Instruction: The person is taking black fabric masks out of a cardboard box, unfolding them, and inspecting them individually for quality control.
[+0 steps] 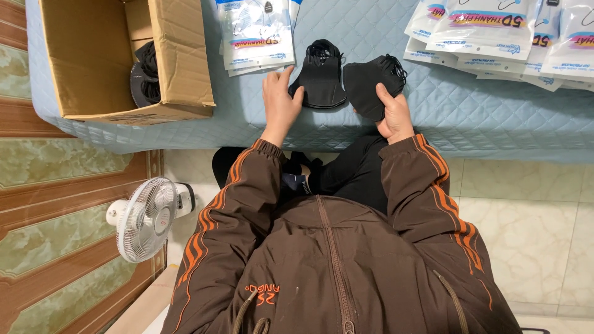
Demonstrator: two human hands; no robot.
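Left hand (279, 99): fingers spread flat, touching mask pile (320, 77) at its 9 o'clock.
Right hand (393, 111): fingers closed around black mask (368, 83).
Box (179, 55): 10 o'clock.

Bright, even, sharp (edges perhaps bowed).

One stack of black face masks (321, 77) lies flat on the quilted blue cover, ear loops bunched at its far end (toward the packets); a second black stack (369, 86) is tilted, lifted off the cover, loops at its upper right.
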